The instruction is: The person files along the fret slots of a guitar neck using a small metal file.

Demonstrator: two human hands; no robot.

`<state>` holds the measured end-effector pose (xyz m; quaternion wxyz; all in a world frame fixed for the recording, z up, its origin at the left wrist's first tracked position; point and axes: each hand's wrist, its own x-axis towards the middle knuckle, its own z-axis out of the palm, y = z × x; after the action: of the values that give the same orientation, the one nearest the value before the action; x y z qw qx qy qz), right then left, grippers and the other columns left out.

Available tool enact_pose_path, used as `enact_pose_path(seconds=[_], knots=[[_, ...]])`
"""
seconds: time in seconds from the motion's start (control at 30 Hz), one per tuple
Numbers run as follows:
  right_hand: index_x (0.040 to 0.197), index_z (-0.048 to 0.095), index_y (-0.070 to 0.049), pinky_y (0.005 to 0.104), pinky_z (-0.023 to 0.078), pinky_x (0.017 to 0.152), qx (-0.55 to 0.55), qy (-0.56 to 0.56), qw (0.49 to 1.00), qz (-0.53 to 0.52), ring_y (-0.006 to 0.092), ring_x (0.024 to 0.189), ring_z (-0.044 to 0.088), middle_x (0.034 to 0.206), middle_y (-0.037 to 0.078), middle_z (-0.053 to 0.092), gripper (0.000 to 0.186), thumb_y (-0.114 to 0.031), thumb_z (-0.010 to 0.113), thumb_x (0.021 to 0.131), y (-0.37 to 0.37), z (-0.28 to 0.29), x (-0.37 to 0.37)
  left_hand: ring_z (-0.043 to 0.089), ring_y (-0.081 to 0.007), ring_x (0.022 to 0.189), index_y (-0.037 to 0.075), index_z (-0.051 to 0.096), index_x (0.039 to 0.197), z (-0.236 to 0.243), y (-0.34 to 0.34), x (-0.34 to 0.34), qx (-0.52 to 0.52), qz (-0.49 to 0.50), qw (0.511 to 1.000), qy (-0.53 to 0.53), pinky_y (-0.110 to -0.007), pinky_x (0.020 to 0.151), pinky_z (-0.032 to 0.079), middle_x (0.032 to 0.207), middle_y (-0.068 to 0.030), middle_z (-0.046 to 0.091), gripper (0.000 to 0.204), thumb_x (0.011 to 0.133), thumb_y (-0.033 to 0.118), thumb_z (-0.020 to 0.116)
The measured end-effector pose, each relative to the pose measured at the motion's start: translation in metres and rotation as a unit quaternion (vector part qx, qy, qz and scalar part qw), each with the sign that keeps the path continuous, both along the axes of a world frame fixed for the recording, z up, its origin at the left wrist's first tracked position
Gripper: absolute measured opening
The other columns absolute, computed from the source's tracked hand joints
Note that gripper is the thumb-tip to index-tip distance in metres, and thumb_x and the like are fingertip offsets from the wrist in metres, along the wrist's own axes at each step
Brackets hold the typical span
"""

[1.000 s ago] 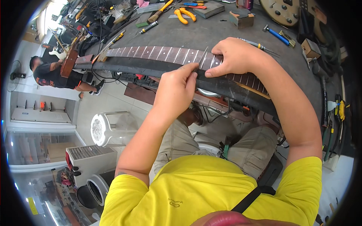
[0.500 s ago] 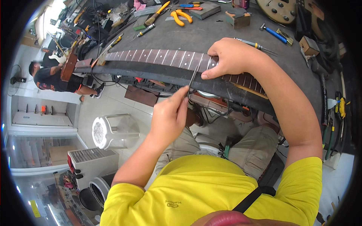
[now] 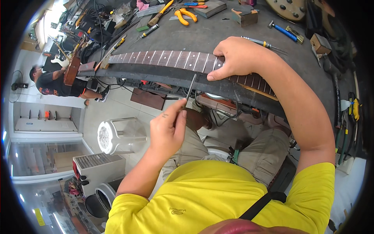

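Note:
A guitar neck (image 3: pixel 157 57) with a dark fretboard, metal frets and pale dot inlays lies across the near edge of the bench. Over its right part is my right hand (image 3: pixel 238 58), closed around it with the thumb on the near side and the fingers toward the far side. My left hand (image 3: pixel 167 128) is closed on a thin metal file (image 3: pixel 190 89), forefinger laid along it. The file points up and away from me. Its tip is close to the fretboard's near edge, over the dark bench edge; I cannot tell if they touch.
On the bench (image 3: pixel 163 41) lie orange-handled pliers (image 3: pixel 183 17), a brush (image 3: pixel 160 15), a screwdriver (image 3: pixel 148 32), a blue-handled hammer (image 3: pixel 283 33) and a wooden block (image 3: pixel 244 17). A guitar body (image 3: pixel 286 8) sits far right. At left are a person (image 3: pixel 50 80) and a white stool (image 3: pixel 111 136).
My left hand has drawn back toward me and slightly left, taking the file's tip off the fretboard. The right hand stays on the neck, almost still.

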<state>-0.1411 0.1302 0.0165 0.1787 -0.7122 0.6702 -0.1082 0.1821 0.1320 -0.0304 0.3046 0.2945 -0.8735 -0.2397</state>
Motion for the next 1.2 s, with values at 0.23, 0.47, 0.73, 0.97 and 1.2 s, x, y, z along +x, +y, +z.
enact_pose_path(seconds=[0.23, 0.47, 0.73, 0.97, 1.2], knots=[[0.083, 0.071, 0.007, 0.0519, 0.05, 0.068, -0.018, -0.038, 0.999, -0.002, 0.042, 0.07, 0.066, 0.072, 0.026, 0.065, 0.074, -0.065, 0.087, 0.077, -0.001, -0.005, -0.004, 0.067, -0.02, 0.059, -0.001, 0.069, 0.126, 0.015, 0.004, -0.03, 0.085, -0.006, 0.996, -0.001, -0.032, 0.056, 0.051, 0.076, -0.011, 0.071, 0.029, 0.099, 0.001, 0.079], [0.096, 0.082, 0.006, 0.0507, 0.06, 0.078, 0.028, 0.051, 0.998, -0.018, 0.0432, 0.085, 0.077, 0.083, 0.025, 0.076, 0.086, -0.078, 0.085, 0.076, 0.008, 0.012, -0.003, 0.07, -0.0349, 0.063, 0.002, 0.073, 0.131, 0.017, 0.003, -0.047, -0.079, 0.004, 0.995, -0.064, -0.041, 0.061, 0.054, 0.076, -0.0198, 0.07, 0.03, 0.102, -0.001, 0.07], [0.098, 0.083, 0.006, 0.0505, 0.061, 0.081, 0.078, 0.075, 0.994, -0.034, 0.0429, 0.089, 0.079, 0.088, 0.025, 0.079, 0.092, -0.083, 0.082, 0.075, 0.015, 0.023, 0.001, 0.073, -0.0478, 0.078, 0.002, 0.072, 0.13, 0.022, -0.013, -0.083, -0.111, 0.016, 0.99, -0.084, -0.052, 0.07, 0.057, 0.087, -0.0261, 0.075, 0.031, 0.099, -0.002, 0.07], [0.096, 0.082, 0.008, 0.0504, 0.061, 0.081, 0.045, 0.067, 0.996, -0.038, 0.0432, 0.089, 0.078, 0.087, 0.027, 0.078, 0.087, -0.077, 0.083, 0.077, 0.014, 0.019, 0.001, 0.076, -0.0489, 0.087, 0.0, 0.07, 0.129, 0.006, 0.003, -0.062, -0.04, 0.029, 0.998, -0.046, -0.049, 0.075, 0.06, 0.102, -0.0289, 0.078, 0.027, 0.102, -0.002, 0.067], [0.098, 0.083, 0.005, 0.0497, 0.062, 0.081, 0.056, 0.07, 0.995, -0.045, 0.0405, 0.089, 0.079, 0.092, 0.024, 0.081, 0.087, -0.079, 0.08, 0.077, 0.015, 0.015, -0.003, 0.075, -0.0508, 0.092, 0.0, 0.068, 0.129, 0.009, 0.003, -0.068, -0.018, 0.012, 1.0, -0.016, -0.05, 0.075, 0.059, 0.099, -0.03, 0.076, 0.024, 0.105, -0.001, 0.065]])
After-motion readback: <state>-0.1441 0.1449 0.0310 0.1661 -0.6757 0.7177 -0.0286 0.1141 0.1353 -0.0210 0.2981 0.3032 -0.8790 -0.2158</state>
